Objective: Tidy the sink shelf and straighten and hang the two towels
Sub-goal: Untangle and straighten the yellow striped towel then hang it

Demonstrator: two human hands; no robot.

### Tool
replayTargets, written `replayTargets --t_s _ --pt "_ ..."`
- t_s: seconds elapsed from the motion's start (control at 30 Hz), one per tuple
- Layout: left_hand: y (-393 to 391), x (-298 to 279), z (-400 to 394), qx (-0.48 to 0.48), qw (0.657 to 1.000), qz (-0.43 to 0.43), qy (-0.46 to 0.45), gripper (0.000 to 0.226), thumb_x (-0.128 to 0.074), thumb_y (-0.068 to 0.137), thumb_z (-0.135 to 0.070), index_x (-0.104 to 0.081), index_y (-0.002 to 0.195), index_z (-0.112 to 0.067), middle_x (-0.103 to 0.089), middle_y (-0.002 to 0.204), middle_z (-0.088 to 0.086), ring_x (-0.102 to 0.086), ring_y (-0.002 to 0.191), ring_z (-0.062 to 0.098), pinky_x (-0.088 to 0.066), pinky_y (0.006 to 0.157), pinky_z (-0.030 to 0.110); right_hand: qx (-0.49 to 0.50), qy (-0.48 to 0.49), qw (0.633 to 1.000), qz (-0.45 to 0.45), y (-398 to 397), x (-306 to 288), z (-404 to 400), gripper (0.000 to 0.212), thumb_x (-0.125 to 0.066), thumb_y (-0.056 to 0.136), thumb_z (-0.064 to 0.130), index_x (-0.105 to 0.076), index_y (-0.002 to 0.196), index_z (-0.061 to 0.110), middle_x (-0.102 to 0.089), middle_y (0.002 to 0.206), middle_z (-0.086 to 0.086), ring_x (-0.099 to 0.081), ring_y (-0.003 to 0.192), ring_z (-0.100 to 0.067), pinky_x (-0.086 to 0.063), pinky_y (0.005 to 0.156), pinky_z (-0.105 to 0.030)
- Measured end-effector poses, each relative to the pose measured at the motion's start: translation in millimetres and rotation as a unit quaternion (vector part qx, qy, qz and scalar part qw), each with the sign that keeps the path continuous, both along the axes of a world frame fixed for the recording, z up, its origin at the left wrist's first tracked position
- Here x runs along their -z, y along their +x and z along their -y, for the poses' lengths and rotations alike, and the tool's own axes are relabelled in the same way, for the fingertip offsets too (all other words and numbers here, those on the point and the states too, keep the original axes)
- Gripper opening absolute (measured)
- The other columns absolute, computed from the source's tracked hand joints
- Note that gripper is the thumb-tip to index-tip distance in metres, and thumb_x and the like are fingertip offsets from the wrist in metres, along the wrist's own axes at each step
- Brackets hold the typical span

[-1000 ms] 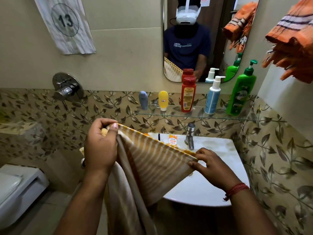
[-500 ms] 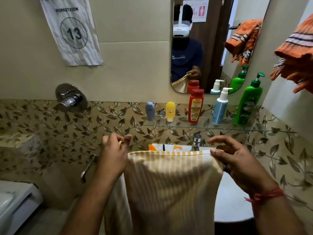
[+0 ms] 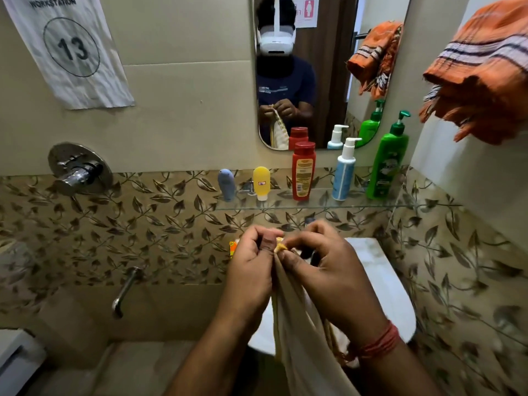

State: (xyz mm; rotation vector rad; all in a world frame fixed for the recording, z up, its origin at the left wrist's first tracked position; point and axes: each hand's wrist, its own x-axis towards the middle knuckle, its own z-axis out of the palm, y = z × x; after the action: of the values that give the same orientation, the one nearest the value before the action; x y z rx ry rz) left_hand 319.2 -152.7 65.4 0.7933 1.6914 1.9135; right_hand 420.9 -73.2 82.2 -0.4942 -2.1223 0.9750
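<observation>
A beige towel with yellow stripes (image 3: 297,338) hangs folded lengthwise in front of the white sink (image 3: 383,284). My left hand (image 3: 251,267) and my right hand (image 3: 323,270) pinch its top corners together, touching each other. An orange striped towel (image 3: 483,70) sits bunched on a rail at the upper right. On the glass shelf (image 3: 320,204) stand a grey-blue tube (image 3: 226,184), a yellow tube (image 3: 261,182), a red bottle (image 3: 303,171), a white-blue pump bottle (image 3: 344,171) and a green pump bottle (image 3: 388,161), all upright in a row.
A mirror (image 3: 328,67) above the shelf reflects a person. A chrome wall valve (image 3: 77,170) and a spout (image 3: 125,290) are at the left. A paper sign numbered 13 (image 3: 71,50) hangs on the wall. A white toilet corner (image 3: 17,358) shows at the lower left.
My hands have come together, bringing the striped towel's two top corners to meet, so the spread towel is now folded in half. The view has tilted up a little.
</observation>
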Motion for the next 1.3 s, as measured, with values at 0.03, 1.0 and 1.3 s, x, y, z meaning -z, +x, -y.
replayTargets --t_s 0.03,1.0,1.3 --pt "4.3 2.3 -2.1 -0.006 1.000 -0.008 0.016 0.016 -0.055 0.096 -0.035 -0.067 0.094 -0.026 -0.073 0.090 0.001 -0.071 0.090 0.018 -0.059 0.078 0.038 0.021 0.021 1.000 -0.007 2.8 0.5 -2.7 0.005 -0.072 0.085 0.021 -0.074 0.089 0.023 -0.057 0.091 0.009 -0.056 0.088 -0.005 -0.045 0.071 -0.013" --pt "18.7 28.4 1.9 -0.292 0.954 0.010 0.062 0.025 -0.054 0.100 -0.005 -0.068 0.096 -0.026 -0.070 0.100 0.000 -0.065 0.094 0.013 -0.049 0.085 0.026 -0.186 0.002 0.954 0.236 44.2 68.9 -31.4 0.014 -0.049 0.092 0.016 -0.046 0.102 0.026 -0.065 0.096 -0.005 -0.059 0.084 -0.023 -0.046 0.073 -0.039" --pt "-13.5 17.1 41.2 -0.425 0.897 0.010 0.123 0.020 -0.053 0.101 -0.008 -0.066 0.105 -0.022 -0.066 0.101 -0.007 -0.063 0.092 0.000 -0.050 0.079 0.011 -0.024 0.072 0.943 0.323 51.7 109.2 -65.4 0.011 -0.051 0.081 0.009 -0.051 0.076 0.018 -0.060 0.075 0.001 -0.059 0.079 -0.024 -0.045 0.065 -0.037"
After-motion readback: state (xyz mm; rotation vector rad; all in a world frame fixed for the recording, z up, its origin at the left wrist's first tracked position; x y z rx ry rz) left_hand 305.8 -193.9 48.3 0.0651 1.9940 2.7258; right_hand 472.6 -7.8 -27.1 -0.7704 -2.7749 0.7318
